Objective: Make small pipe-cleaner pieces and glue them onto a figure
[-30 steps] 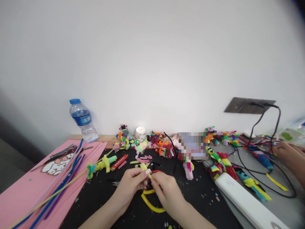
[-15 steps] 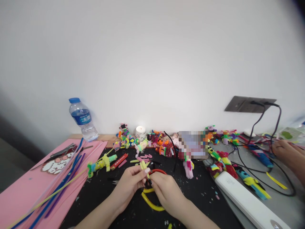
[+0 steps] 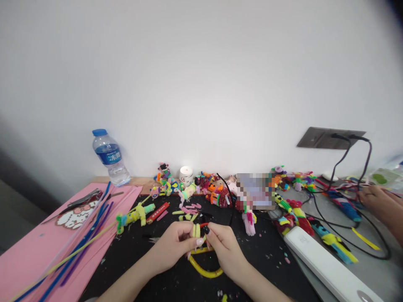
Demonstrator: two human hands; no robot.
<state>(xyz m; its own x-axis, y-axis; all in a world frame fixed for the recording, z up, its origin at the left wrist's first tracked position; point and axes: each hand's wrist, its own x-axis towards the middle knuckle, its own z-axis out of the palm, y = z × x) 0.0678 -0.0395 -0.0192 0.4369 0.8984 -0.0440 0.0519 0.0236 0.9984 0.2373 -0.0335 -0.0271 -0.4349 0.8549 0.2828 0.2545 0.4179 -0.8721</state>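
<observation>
Just beyond the yellow handle (image 3: 206, 273), the left hand (image 3: 174, 248) pinched the folded yellow pipe cleaner (image 3: 196, 230) between thumb and fingers while the right hand (image 3: 229, 248) pinched its end, its strands now side by side, not crossed, suggesting continued shaping.

Little of the lettering can be read. The clear plastic bottle (image 3: 118, 173) with the blue cap wears a blue label (image 3: 108, 154) printed in large white Chinese characters; one looks like 冰, and the small print above is too fine to read. A red strip (image 3: 158, 213) on the black mat (image 3: 132, 268) carries a row of small pale characters, not legible. The white jar (image 3: 186, 177) shows dark and red marks, too blurred to read. On the long white device (image 3: 330, 266), a faint grey marking stays unreadable.
</observation>
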